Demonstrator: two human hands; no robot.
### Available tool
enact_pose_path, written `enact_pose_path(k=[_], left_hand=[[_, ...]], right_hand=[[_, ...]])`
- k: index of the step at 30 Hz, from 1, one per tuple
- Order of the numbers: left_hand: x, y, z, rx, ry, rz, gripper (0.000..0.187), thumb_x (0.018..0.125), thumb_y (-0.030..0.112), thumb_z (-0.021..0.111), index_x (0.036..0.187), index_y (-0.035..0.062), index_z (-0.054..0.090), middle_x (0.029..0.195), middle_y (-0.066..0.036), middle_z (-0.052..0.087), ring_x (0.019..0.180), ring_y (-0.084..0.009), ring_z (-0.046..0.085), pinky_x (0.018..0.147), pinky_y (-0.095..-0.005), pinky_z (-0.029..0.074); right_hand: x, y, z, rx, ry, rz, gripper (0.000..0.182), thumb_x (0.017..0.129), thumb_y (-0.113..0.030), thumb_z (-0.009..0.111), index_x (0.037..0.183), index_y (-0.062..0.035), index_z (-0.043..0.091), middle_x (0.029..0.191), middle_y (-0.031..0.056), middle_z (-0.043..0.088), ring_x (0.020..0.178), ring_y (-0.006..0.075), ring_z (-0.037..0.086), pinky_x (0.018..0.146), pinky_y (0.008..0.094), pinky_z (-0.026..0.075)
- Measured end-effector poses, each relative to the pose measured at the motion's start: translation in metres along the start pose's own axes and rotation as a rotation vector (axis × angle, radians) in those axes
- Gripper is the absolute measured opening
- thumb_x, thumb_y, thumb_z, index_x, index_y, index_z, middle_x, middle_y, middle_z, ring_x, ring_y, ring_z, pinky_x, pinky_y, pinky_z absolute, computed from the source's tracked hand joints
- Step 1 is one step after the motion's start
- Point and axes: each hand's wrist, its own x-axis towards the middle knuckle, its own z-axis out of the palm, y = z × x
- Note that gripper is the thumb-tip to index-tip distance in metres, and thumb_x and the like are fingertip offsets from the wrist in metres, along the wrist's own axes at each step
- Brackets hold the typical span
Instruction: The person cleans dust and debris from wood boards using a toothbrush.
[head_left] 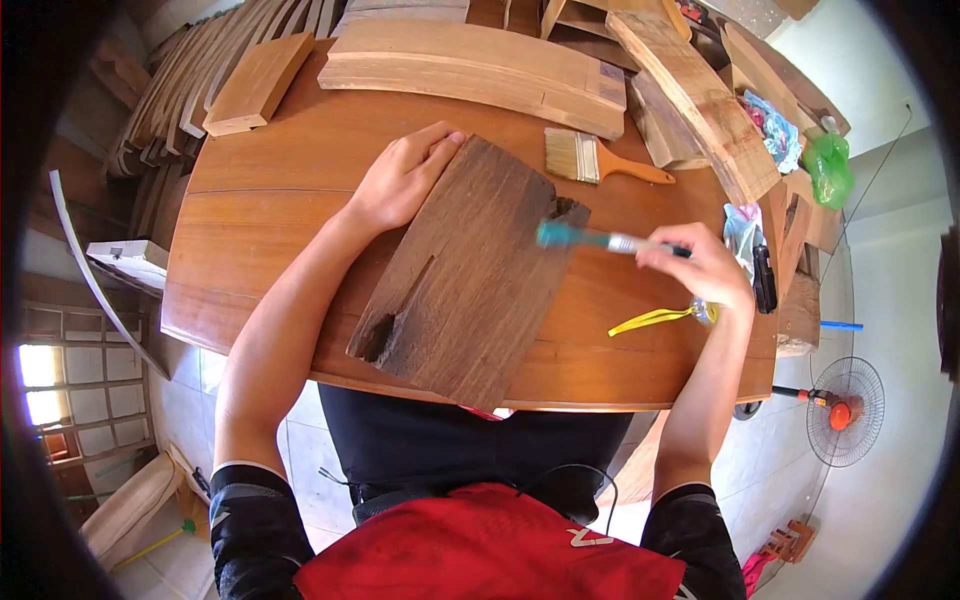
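Observation:
A dark brown wooden board (465,270) lies at a slant over the front of the table, with a ragged hollow at its lower left and a broken notch at its upper right. My left hand (408,175) is closed on its upper left edge, thumb near the top corner. In my right hand (702,262) is a slim brush (620,243), its teal head blurred by motion and overlapping the board's right side near the notch. A yellow strap (650,318) with a small clear item lies beneath my right wrist.
The polished table (250,240) carries a wide paintbrush (600,158) with an orange handle, a thick curved wood piece (480,70) and a small plank (262,82). Long boards (695,105), a green plastic bag (828,168) and a black tool (764,280) sit at the right.

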Motion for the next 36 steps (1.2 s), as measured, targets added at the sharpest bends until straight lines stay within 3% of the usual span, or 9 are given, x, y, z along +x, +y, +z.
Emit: enact_pose_path(k=[3, 5, 10, 14, 18, 23, 27, 31, 36], left_hand=[[-0.002, 0.000, 0.001, 0.017, 0.010, -0.004, 0.037, 0.111, 0.034, 0.049, 0.114, -0.0001, 0.064, 0.101, -0.027, 0.069, 0.099, -0.0458, 0.064, 0.086, -0.0476, 0.049], [0.000, -0.001, 0.001, 0.002, 0.006, 0.007, 0.037, 0.111, 0.034, 0.049, 0.114, -0.0002, 0.064, 0.101, -0.027, 0.069, 0.099, -0.0457, 0.064, 0.086, -0.0474, 0.049], [-0.002, 0.002, 0.001, -0.007, -0.011, -0.018, 0.037, 0.111, 0.033, 0.049, 0.113, -0.0007, 0.064, 0.100, -0.028, 0.068, 0.098, -0.0465, 0.064, 0.085, -0.0473, 0.049], [0.000, 0.001, 0.000, 0.028, 0.004, 0.006, 0.036, 0.111, 0.032, 0.049, 0.114, -0.0007, 0.064, 0.099, -0.028, 0.068, 0.097, -0.0470, 0.063, 0.085, -0.0471, 0.049], [-0.001, 0.001, 0.001, -0.001, 0.007, 0.001, 0.036, 0.111, 0.032, 0.049, 0.114, -0.0009, 0.064, 0.099, -0.028, 0.068, 0.098, -0.0469, 0.063, 0.085, -0.0471, 0.049], [-0.001, 0.003, 0.001, 0.026, 0.014, -0.006, 0.037, 0.111, 0.032, 0.049, 0.115, -0.0007, 0.064, 0.101, -0.027, 0.069, 0.099, -0.0456, 0.064, 0.086, -0.0461, 0.050], [-0.003, -0.001, 0.002, 0.005, 0.024, 0.020, 0.037, 0.111, 0.033, 0.049, 0.116, 0.0000, 0.064, 0.101, -0.026, 0.069, 0.099, -0.0449, 0.065, 0.086, -0.0456, 0.050], [0.002, -0.004, 0.001, -0.002, -0.009, -0.007, 0.037, 0.111, 0.033, 0.048, 0.116, -0.0001, 0.064, 0.101, -0.027, 0.069, 0.099, -0.0450, 0.065, 0.086, -0.0458, 0.050], [-0.001, -0.001, 0.000, 0.029, 0.015, 0.032, 0.038, 0.111, 0.033, 0.048, 0.117, -0.0002, 0.064, 0.102, -0.027, 0.069, 0.100, -0.0451, 0.065, 0.087, -0.0466, 0.049]], right_hand=[[-0.004, 0.004, -0.006, -0.073, -0.048, 0.029, 0.024, 0.094, -0.026, 0.079, 0.094, -0.0019, 0.080, 0.078, 0.0029, 0.074, 0.078, 0.0084, 0.064, 0.071, 0.0257, 0.046], [-0.001, -0.018, 0.001, -0.111, -0.315, 0.059, 0.025, 0.092, -0.029, 0.081, 0.101, -0.0048, 0.081, 0.078, 0.0047, 0.074, 0.075, 0.0076, 0.062, 0.069, 0.0272, 0.047], [0.004, 0.000, -0.003, -0.024, 0.106, 0.026, 0.025, 0.097, -0.029, 0.077, 0.100, -0.0042, 0.081, 0.081, 0.0020, 0.076, 0.077, 0.0080, 0.061, 0.071, 0.0281, 0.047], [0.006, -0.011, 0.015, 0.010, -0.152, -0.066, 0.028, 0.098, -0.032, 0.076, 0.098, -0.0040, 0.080, 0.079, 0.0034, 0.075, 0.074, 0.0092, 0.060, 0.069, 0.0292, 0.046], [0.014, -0.007, 0.016, -0.030, 0.174, -0.053, 0.029, 0.098, -0.033, 0.076, 0.098, -0.0038, 0.080, 0.079, 0.0052, 0.075, 0.074, 0.0087, 0.059, 0.070, 0.0293, 0.045], [0.009, -0.015, 0.019, 0.017, -0.247, -0.101, 0.028, 0.098, -0.032, 0.076, 0.099, -0.0038, 0.080, 0.079, 0.0046, 0.074, 0.076, 0.0081, 0.062, 0.072, 0.0285, 0.047], [0.014, -0.009, 0.010, -0.070, 0.153, 0.026, 0.027, 0.099, -0.027, 0.073, 0.094, -0.0007, 0.078, 0.083, 0.0063, 0.076, 0.080, 0.0096, 0.066, 0.076, 0.0286, 0.050], [0.017, -0.018, 0.031, 0.018, -0.080, -0.140, 0.031, 0.098, -0.034, 0.074, 0.101, -0.0043, 0.080, 0.074, 0.0066, 0.071, 0.069, 0.0104, 0.057, 0.063, 0.0303, 0.043], [0.027, -0.015, 0.033, -0.032, 0.230, -0.109, 0.037, 0.100, -0.039, 0.071, 0.097, -0.0028, 0.080, 0.066, 0.0061, 0.062, 0.065, 0.0107, 0.052, 0.061, 0.0315, 0.041]])
